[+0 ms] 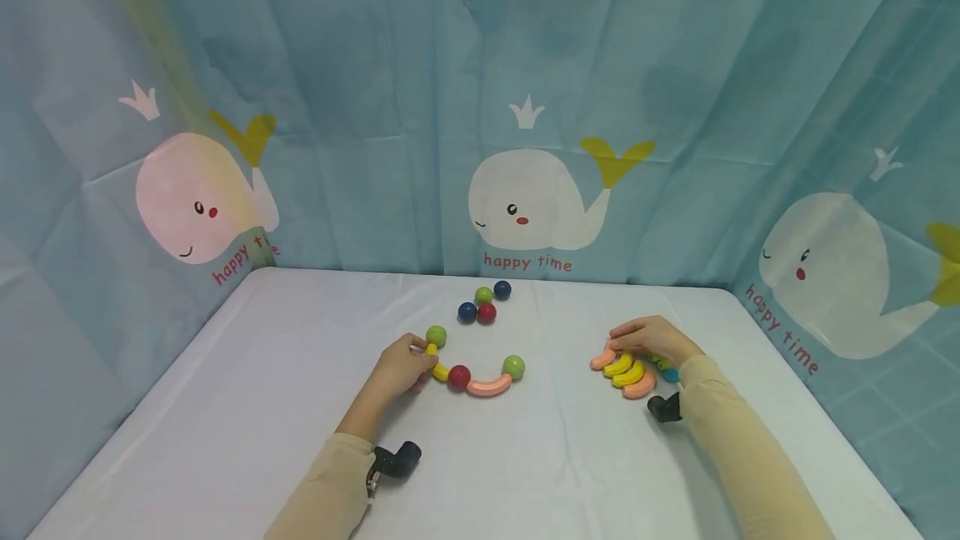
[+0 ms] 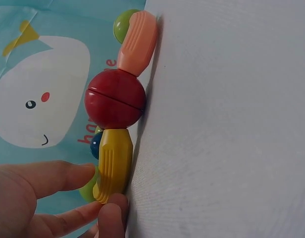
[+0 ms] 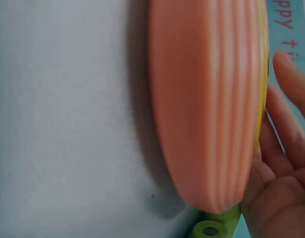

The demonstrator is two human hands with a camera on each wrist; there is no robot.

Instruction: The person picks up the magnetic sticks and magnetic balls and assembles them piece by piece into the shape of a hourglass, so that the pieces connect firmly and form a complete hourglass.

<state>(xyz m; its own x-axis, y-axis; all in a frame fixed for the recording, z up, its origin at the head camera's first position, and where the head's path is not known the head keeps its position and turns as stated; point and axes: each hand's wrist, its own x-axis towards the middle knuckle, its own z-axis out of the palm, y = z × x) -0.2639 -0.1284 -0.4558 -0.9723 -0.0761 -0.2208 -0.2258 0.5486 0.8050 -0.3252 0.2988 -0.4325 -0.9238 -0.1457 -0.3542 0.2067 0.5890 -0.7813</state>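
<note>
- The left hand (image 1: 397, 369) held a narrow pinch, its thumb and fingers about the end of a curved yellow piece (image 1: 440, 373).
- That piece touched a red ball (image 1: 459, 377), which met a curved pink piece (image 1: 489, 388) with a green ball (image 1: 513, 367) at its other end.
- A further green ball (image 1: 437, 336) sat by the pinched end.
- The right hand (image 1: 652, 336) was over a group of 2 yellow pieces (image 1: 628, 375) and 2 pink pieces (image 1: 639, 387) set side by side; whether it gripped anything could not be told.
- A cluster of 4 balls (image 1: 483, 298), 2 dark blue, 1 green and 1 red, lay farther back on the white table (image 1: 225, 407).
</note>
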